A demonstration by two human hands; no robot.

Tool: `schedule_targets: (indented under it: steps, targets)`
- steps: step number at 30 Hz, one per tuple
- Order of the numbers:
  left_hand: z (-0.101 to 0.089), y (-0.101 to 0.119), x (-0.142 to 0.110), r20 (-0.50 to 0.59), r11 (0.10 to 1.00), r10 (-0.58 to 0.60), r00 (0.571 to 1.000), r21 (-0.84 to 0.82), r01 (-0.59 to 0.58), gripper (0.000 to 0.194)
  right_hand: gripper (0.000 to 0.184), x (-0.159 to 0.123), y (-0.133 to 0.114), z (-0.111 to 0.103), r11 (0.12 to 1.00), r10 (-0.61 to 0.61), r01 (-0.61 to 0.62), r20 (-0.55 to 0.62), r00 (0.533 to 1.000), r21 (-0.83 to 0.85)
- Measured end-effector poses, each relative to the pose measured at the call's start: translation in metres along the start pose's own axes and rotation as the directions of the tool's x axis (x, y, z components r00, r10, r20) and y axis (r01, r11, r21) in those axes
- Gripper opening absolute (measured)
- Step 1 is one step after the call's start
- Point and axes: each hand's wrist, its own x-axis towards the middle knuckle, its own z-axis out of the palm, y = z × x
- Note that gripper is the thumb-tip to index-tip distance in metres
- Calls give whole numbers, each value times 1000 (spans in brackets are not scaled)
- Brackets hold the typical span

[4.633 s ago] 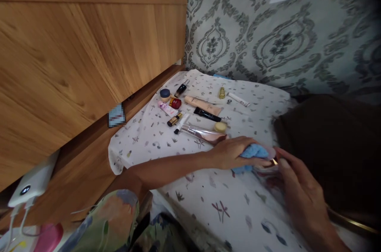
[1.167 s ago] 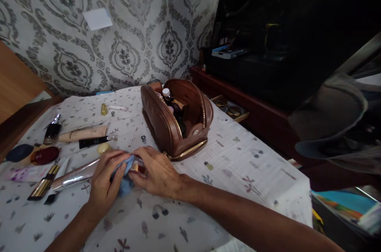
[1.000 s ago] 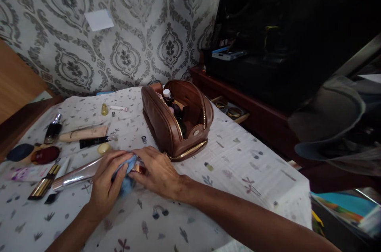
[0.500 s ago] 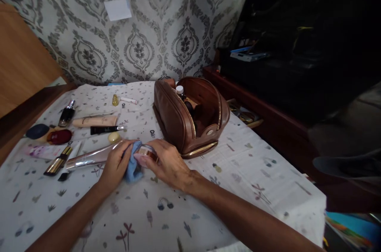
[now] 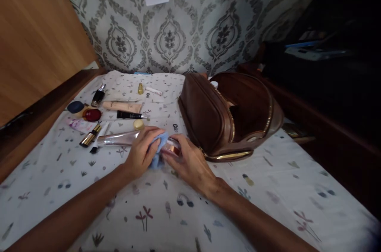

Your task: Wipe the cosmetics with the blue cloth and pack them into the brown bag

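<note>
My left hand (image 5: 141,152) is closed on a blue cloth (image 5: 156,158), pressing it to the side of a small pink cosmetic jar (image 5: 172,148) with a copper-coloured band. The jar sits in the grasp of my right hand (image 5: 193,164), whose fingers and thumb cover part of it. Just left of my left hand lies a shiny pink-silver tube (image 5: 117,139), its end hidden behind that hand. A round cream-coloured piece (image 5: 138,124) is close above it. The brown toiletry bag (image 5: 204,115) stands unzipped beyond my right hand, with a white cap (image 5: 214,84) showing inside.
Cosmetics lie at the left: a beige tube (image 5: 122,106), a black tube (image 5: 131,115), a dark bottle (image 5: 98,95), a red oval case (image 5: 92,115) and a gold-and-black tube (image 5: 91,136). The patterned cloth (image 5: 166,220) covers the surface up to the papered wall (image 5: 184,25).
The view has swung left, so everything sits further right in the picture. Both hands keep hold of the cloth and the jar over the patterned cloth, in nearly the same pose.
</note>
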Motion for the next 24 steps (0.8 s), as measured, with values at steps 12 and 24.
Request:
schedule_targets:
  steps: [12, 24]
  targets:
    - [1, 6, -3, 44, 992, 121, 992, 10, -122, 35, 23, 1, 6, -2, 994, -108, 107, -43, 993, -30]
    - [5, -5, -2, 51, 995, -55, 997, -76, 58, 34, 41, 6, 13, 8, 933, 116, -77, -92, 989, 351]
